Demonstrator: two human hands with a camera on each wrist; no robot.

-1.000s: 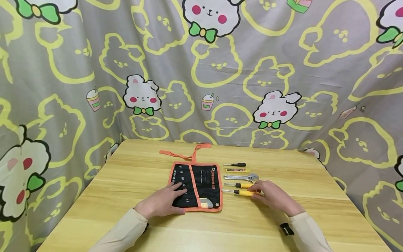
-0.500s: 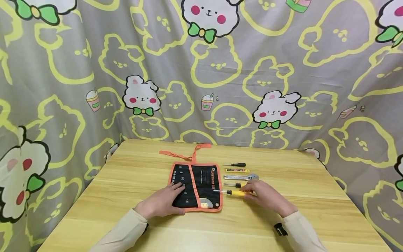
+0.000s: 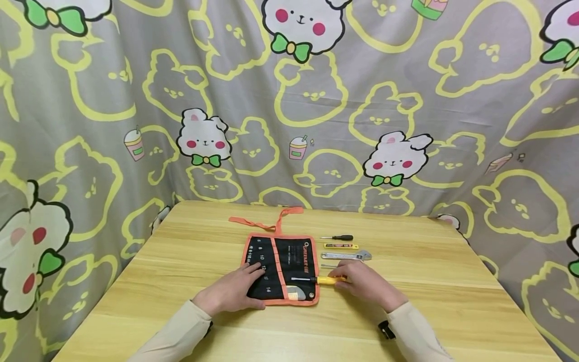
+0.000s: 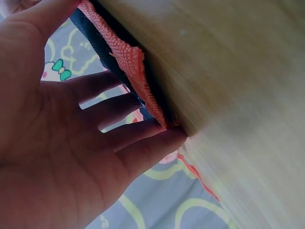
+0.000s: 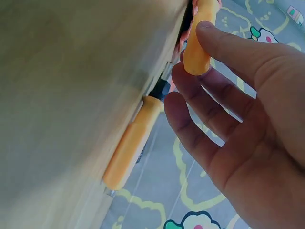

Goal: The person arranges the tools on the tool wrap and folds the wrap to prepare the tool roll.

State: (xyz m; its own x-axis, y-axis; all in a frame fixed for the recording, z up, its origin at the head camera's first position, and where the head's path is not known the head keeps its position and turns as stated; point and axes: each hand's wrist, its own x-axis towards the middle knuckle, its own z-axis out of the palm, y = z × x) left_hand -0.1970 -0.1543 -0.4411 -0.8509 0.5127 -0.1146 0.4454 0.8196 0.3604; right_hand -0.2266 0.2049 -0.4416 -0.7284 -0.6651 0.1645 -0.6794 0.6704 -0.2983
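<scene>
One left hand (image 3: 232,290), fingers outstretched, rests on the left part of a black, orange-edged pouch (image 3: 293,259) on the worktop (image 3: 289,334). A yellow screwdriver (image 3: 325,280) extends over the pouch's right part. Right of the pouch lie a black screwdriver (image 3: 341,237), yellow case (image 3: 339,246) and wrench (image 3: 344,256). The right hand (image 3: 368,284) pinches the yellow screwdriver's handle, near a second screwdriver (image 5: 127,150).

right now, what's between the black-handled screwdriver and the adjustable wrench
A slim yellow item lies between them, as the head view shows.
</scene>
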